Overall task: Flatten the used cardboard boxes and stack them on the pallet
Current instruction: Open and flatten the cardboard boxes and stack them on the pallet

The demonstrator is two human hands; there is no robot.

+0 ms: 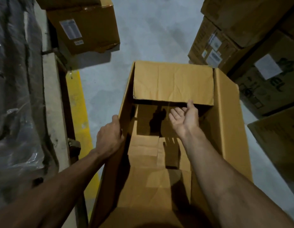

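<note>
We see the open box (pixel 225 129) holding only loose flaps; left hand (pixel 108 139) grips its wall, right hand (pixel 185 119) fingers relaxed apart inside.

Both your forearms are bare right up to the frame edge, with no sleeve, glove, watch or band on them. Your left hand (pixel 110 139) and right hand (pixel 185 119) carry no rings that show. Veins and tendons stand out along your right forearm.
</note>
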